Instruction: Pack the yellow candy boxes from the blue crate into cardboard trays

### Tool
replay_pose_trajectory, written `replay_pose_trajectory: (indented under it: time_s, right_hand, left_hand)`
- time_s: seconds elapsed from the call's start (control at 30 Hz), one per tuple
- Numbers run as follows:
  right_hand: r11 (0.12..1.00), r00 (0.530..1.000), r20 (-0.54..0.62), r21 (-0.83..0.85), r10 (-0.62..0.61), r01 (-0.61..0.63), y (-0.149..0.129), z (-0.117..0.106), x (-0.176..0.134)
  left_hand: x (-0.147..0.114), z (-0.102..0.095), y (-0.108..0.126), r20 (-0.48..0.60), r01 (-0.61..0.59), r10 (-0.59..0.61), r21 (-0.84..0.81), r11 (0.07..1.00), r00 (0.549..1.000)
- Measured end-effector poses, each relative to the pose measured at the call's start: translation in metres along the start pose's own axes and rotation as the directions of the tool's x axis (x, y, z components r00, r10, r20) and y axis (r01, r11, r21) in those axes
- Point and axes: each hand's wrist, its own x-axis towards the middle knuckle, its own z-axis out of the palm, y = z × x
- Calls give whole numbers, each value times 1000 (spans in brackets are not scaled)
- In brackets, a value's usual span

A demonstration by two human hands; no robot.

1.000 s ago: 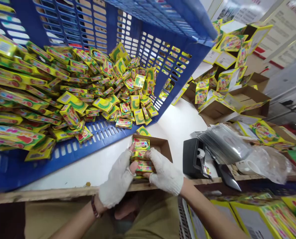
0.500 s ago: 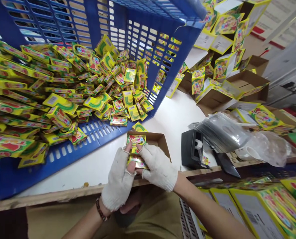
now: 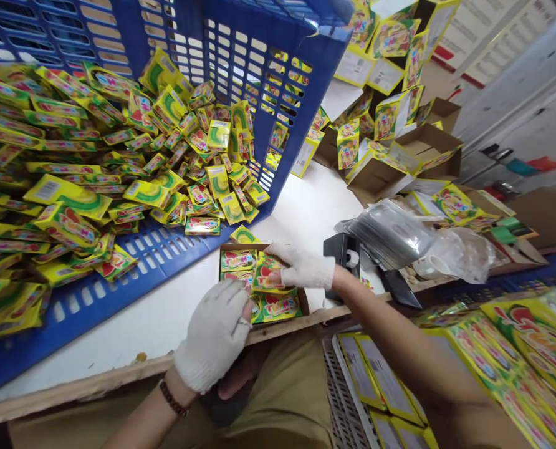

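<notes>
A shallow brown carton (image 3: 305,300) sits at the table's front edge with several small yellow-green candy boxes (image 3: 238,259) lying face up in it. My right hand (image 3: 306,265), in a white fingerless knit glove, reaches over the carton's right side. Its thumb and fingers grip a slightly tilted small candy box (image 3: 263,274) in the upper right part. My left hand (image 3: 215,333), gloved the same way, lies over the carton's lower left corner, its back toward me. The left fingertips are mostly hidden, so I cannot tell whether they hold anything.
A large blue perforated crate (image 3: 166,252) heaped with small candy boxes lies tipped at the left. Opened display cartons (image 3: 381,171) pile up at the back right. A black tape dispenser (image 3: 336,248) and clear plastic sleeves (image 3: 388,231) lie right. Filled yellow cartons (image 3: 376,368) stand below.
More small candy boxes now lie in the carton, covering its right part. My hands have moved apart, the right one up and rightward, the left one slightly down. The view has shifted right.
</notes>
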Motion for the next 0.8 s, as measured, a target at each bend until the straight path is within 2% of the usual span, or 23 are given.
replay_pose_trajectory:
  time_s: [0.03,0.1,0.13,0.2,0.27,0.33,0.47,0.53,0.67,0.8]
  right_hand:
    - [999,997,69,-11,42,-41,3,-11,4]
    - [986,977,175,-133,125,-102,8,-24,15]
    - [969,965,202,-217,167,-122,9,-26,21]
    - [912,942,225,-381,250,-151,11,-25,35]
    - [852,914,257,-501,315,-153,14,-20,48]
    - [829,894,314,-549,321,-104,21,-15,58]
    - [917,898,415,-397,149,31,39,-9,65]
    - [917,911,399,-393,100,72,44,-7,64]
    - [809,925,319,-588,207,22,45,1,65]
    - [857,956,229,-514,184,-42,49,15,63]
  left_hand:
    - [7,0,4,104,-34,28,58,998,994]
    - [16,1,11,301,-60,4,178,982,954]
    - [19,3,14,371,-62,-29,230,971,928]
    - [19,5,16,434,-67,-73,299,952,898]
    - [17,6,16,446,-80,-78,325,942,892]
    - [13,6,14,440,-88,-71,331,940,895]
    - [7,7,11,389,-70,-59,310,948,919]
    - [5,9,9,352,-70,-39,292,954,935]
    - [4,12,5,312,-78,-12,276,958,950]
    - [4,14,10,295,-75,-9,270,960,955]
